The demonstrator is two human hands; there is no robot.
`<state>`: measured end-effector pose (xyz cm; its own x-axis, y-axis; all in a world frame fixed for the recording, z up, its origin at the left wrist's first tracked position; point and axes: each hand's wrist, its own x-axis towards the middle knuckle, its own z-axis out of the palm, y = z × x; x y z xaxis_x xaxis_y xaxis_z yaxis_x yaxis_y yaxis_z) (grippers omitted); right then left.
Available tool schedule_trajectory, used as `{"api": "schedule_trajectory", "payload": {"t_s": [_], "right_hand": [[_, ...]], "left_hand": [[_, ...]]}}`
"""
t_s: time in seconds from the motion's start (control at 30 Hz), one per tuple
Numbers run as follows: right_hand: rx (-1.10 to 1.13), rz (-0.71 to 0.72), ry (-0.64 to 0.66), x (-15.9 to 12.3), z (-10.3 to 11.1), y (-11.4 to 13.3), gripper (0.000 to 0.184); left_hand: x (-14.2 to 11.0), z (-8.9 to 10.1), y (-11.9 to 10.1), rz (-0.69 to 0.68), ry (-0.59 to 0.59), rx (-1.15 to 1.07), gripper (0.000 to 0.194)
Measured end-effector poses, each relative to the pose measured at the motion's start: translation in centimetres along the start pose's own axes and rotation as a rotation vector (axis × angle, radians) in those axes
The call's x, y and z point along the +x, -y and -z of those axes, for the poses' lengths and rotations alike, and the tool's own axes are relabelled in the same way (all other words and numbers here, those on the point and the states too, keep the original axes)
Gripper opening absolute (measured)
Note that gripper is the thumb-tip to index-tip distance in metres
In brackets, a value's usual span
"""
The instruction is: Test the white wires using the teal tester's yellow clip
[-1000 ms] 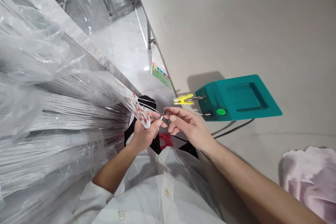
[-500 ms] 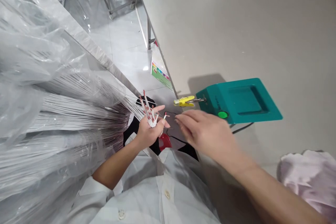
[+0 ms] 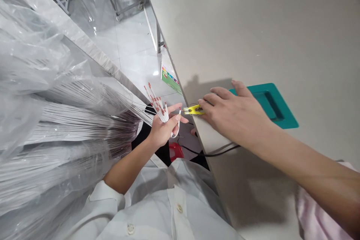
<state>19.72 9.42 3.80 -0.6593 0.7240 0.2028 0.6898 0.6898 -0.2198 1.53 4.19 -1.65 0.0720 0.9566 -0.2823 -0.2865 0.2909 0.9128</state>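
My left hand (image 3: 161,129) is closed around a bundle of white wires (image 3: 160,110) with reddish-brown tips. One wire (image 3: 179,118) bends apart from the bundle, its end raised at my fingertips close to the jaws of a yellow clip (image 3: 194,110). The clip juts past the table edge from a teal box (image 3: 287,108), seen a moment ago with a green button. My right hand (image 3: 232,110) grips the back of the clip, index fingertip on top; its thumb is hidden. The hand also covers much of the box.
Wire bundles (image 3: 75,123) wrapped in clear plastic (image 3: 25,63) fill the left side. The grey table (image 3: 253,33) spans the right, with a black cable (image 3: 216,153) over its edge. A pinkish cloth (image 3: 320,213) lies lower right. A wheeled metal rack (image 3: 123,11) stands behind.
My right hand has moved from near the wire tips onto the yellow clip. My left hand has risen slightly, bringing one wire end to the clip's jaws.
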Motion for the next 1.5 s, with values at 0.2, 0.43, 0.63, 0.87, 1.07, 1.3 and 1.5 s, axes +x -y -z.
{"api": "schedule_trajectory", "payload": {"t_s": [0.2, 0.43, 0.63, 0.87, 1.07, 1.3, 1.5], "right_hand": [[-0.11, 0.062, 0.088, 0.6, -0.2, -1.3, 0.034], [-0.028, 0.041, 0.059, 0.5, -0.5, -1.2, 0.031], [0.075, -0.022, -0.006, 0.5, -0.5, -0.8, 0.014], [-0.101, 0.042, 0.03, 0.2, -1.0, -0.8, 0.036], [-0.076, 0.043, 0.017, 0.2, -1.3, -1.0, 0.037], [0.046, -0.006, -0.136, -0.4, 0.3, 1.0, 0.043], [0.606, -0.233, -0.304, -2.2, -2.0, 5.5, 0.017]], "left_hand": [[0.2, -0.7, 0.5, -0.007, -0.03, -0.022, 0.054], [-0.1, -1.3, 1.1, 0.03, -0.089, 0.063, 0.055], [-0.2, -1.9, 0.6, 0.054, -0.133, 0.094, 0.051], [-0.3, -2.0, 1.1, 0.022, -0.178, 0.072, 0.05], [-0.8, -1.4, 0.8, 0.019, -0.168, 0.075, 0.051], [-2.4, -0.5, -0.4, -0.02, -0.19, 0.099, 0.041], [-3.8, 1.1, -1.2, -0.077, -0.087, 0.02, 0.02]]}}
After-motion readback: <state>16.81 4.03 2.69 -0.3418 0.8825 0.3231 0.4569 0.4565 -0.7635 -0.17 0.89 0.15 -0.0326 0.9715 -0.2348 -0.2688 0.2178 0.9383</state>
